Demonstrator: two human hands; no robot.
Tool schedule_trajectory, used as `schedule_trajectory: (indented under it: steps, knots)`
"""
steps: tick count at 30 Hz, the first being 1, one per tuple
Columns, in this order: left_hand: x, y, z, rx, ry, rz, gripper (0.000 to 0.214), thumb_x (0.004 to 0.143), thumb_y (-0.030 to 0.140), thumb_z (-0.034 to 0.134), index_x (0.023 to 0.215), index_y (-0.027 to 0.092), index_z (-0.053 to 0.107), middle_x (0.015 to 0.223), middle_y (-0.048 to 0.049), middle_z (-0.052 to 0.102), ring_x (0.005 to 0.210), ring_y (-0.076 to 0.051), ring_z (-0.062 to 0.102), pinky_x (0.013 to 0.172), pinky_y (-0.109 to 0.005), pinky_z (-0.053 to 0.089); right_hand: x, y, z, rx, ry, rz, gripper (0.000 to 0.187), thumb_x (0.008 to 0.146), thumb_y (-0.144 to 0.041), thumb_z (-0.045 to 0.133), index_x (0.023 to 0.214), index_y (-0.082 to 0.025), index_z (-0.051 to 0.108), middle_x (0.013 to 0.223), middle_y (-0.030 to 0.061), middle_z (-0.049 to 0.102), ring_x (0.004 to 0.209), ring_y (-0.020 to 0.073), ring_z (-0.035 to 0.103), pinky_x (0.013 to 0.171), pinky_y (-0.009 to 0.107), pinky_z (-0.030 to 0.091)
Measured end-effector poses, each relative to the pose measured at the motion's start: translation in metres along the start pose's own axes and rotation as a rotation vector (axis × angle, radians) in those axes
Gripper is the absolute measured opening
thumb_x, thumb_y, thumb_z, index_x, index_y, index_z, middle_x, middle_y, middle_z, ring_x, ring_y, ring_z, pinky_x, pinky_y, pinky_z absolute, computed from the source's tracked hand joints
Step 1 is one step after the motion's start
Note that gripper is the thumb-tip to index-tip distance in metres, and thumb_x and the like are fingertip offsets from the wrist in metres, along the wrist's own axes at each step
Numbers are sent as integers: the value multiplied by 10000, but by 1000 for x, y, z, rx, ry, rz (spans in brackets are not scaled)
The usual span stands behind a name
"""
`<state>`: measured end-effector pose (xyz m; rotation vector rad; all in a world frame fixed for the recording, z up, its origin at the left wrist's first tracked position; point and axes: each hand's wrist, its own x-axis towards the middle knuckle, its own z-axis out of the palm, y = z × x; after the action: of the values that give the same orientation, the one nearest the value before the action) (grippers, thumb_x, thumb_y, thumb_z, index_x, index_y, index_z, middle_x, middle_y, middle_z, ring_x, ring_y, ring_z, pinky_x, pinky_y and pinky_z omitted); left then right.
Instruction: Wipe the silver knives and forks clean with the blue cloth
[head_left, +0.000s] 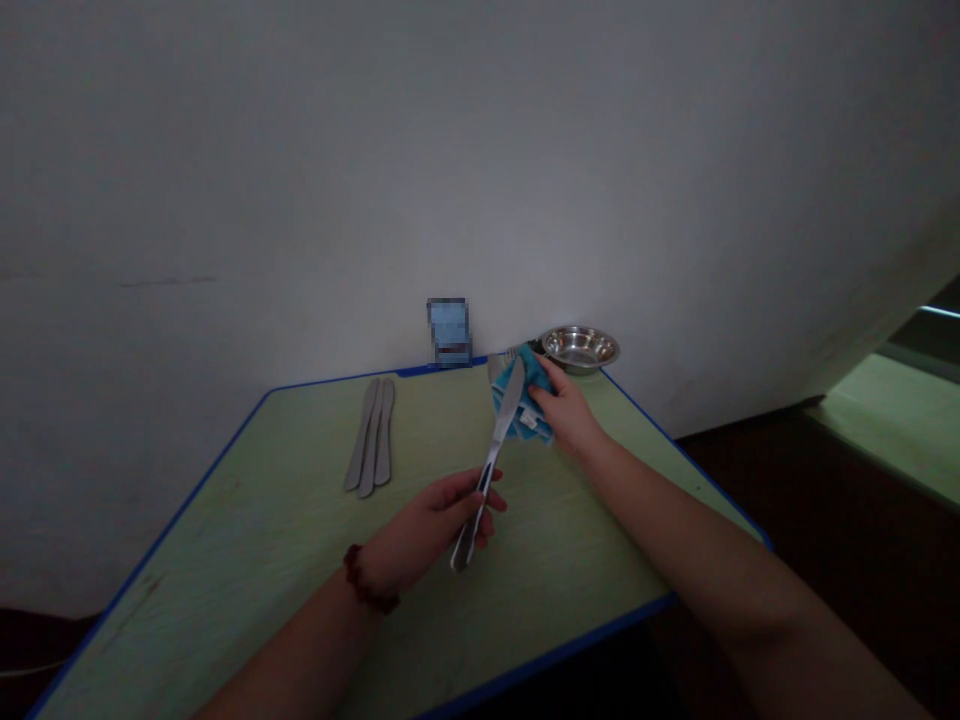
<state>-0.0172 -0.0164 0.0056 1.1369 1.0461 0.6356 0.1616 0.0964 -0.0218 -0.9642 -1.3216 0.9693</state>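
In the head view, above the table (pixel 300 540), the left hand (pixel 444 508) was loosely closed round a knife (pixel 493 455) slanting far and right across a blue cloth (pixel 526 405), which the right hand (pixel 568 408) pinched. To my eye, so light a grip could let the knife twist, and a slipping cloth could bare skin to its edge.

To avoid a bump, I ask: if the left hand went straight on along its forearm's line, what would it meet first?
Probably the blue cloth in the right hand, near its lower edge; depth is unclear, so the left hand could pass beneath.
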Motion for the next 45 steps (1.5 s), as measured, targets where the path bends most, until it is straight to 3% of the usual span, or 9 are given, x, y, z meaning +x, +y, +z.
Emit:
schedule_trajectory:
  steps: [3,7,14,28,37,45]
  knots:
    - [1,-1,0,-33,-12,26,306,716,264,503,1002,153,494,745,-12,546,543,-87,489,456,-215,344,-2,-7,6,207,59,112,492,656,-157,495,1124,-290,418,1017,-17,584,828,116,571,760,299,452]
    - [1,-2,2,-104,-8,57,273,732,236,489,989,142,494,732,-8,541,534,-80,494,444,-204,342,-5,-19,12,431,107,293,312,647,-159,505,951,-226,489,801,-25,628,668,113,586,668,280,470]
    - [3,0,4,-257,93,65,266,734,188,503,996,143,502,792,-27,561,549,-75,508,520,-231,406,-12,-27,18,698,-28,409,99,690,-206,496,786,-223,509,663,-57,626,583,102,578,638,269,472]
    - [6,0,6,-273,112,64,256,693,210,558,946,174,558,813,-25,591,639,-118,533,609,-258,450,-25,-28,34,819,-65,596,116,749,-305,451,771,-221,529,642,-32,620,646,130,588,602,275,471]
    - [11,-7,5,-180,130,41,295,712,255,536,994,167,535,932,-60,604,729,-146,560,685,-277,450,-35,-32,38,759,-198,505,170,648,-323,589,730,-187,529,578,-56,588,498,74,530,485,197,433]
    - [10,-7,6,-93,129,51,310,703,286,541,999,193,552,881,-34,627,708,-154,572,637,-266,438,-40,-34,39,625,-206,483,235,541,-285,682,688,-152,555,565,-35,603,463,66,522,455,184,422]
